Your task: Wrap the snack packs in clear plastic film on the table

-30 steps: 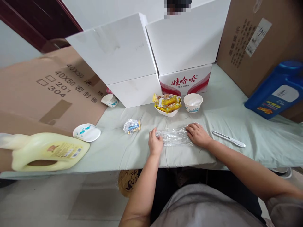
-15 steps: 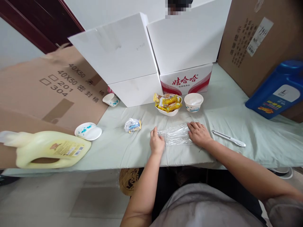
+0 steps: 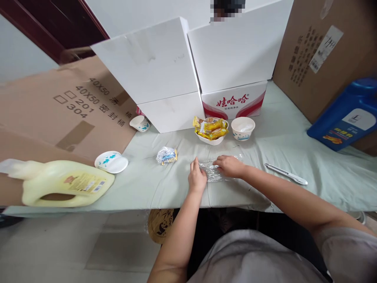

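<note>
A sheet of clear, wrinkled plastic film [image 3: 211, 173] lies on the cloth in front of me. My left hand [image 3: 197, 175] rests at the film's left edge, its fingers stretched away from me and the thumb against the plastic. Over the film's middle is my right hand [image 3: 231, 166], palm down, with slightly bent fingers pressing on it; part of the sheet is hidden beneath. Left of the hands sits a small blue-and-yellow packet wrapped in clear film [image 3: 167, 155]. Beyond the film stand a white bowl [image 3: 211, 139] of yellow-wrapped snacks [image 3: 212, 127] and a paper bowl [image 3: 243, 131] with clear plastic inside.
A white utility knife [image 3: 285, 174] lies right of my hands. A blue bottle [image 3: 343, 118] leans at the far right. A yellow jug [image 3: 66, 182] and tipped paper bowls [image 3: 110, 162] are on the left. White boxes [image 3: 167, 70] and brown cartons [image 3: 312, 51] border the table's back and sides.
My right hand has slid left from the film's right end to its middle, nearer my left hand. The left hand stays at the left edge. The view has shifted slightly.
</note>
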Demonstrator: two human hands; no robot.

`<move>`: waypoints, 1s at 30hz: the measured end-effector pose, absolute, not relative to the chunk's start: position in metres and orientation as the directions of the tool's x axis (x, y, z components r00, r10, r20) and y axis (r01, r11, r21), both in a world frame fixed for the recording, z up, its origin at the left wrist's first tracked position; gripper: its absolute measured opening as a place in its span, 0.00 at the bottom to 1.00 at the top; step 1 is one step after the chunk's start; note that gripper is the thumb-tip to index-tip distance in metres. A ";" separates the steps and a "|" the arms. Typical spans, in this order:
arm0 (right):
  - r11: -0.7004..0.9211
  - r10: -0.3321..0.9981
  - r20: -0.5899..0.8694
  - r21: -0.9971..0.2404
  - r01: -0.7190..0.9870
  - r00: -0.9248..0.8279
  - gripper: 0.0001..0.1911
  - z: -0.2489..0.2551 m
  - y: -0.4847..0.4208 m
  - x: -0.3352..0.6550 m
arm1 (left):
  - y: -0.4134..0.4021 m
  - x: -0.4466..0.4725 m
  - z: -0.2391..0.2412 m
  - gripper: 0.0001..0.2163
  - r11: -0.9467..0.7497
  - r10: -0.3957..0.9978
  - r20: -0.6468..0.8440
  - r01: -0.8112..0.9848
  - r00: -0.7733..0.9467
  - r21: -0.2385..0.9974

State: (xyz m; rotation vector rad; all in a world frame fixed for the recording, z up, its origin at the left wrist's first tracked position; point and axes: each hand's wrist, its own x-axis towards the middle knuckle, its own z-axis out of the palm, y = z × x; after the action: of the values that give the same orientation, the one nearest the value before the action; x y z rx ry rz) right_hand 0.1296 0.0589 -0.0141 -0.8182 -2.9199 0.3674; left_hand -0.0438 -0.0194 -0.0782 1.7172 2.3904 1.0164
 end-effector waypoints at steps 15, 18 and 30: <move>0.737 0.664 -0.069 -0.105 0.667 -0.745 0.27 -0.041 0.047 0.117 | -0.023 -0.051 -0.081 0.14 0.115 0.837 0.308 0.697 -0.452 0.708; 0.715 0.678 -0.078 -0.160 0.680 -0.731 0.26 -0.036 0.048 0.116 | -0.025 -0.053 -0.078 0.11 0.035 0.857 0.353 0.725 -0.376 0.688; 0.486 0.806 -0.141 -0.399 0.778 -0.575 0.15 0.017 0.097 0.125 | -0.024 -0.054 -0.081 0.17 -0.069 0.856 0.425 0.751 -0.293 0.657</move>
State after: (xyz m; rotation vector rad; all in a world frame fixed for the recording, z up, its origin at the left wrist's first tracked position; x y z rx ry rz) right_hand 0.1248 0.0975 0.0167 -1.4147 -2.6513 0.6590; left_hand -0.0537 -0.0241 -0.0812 1.7879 2.0551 1.3004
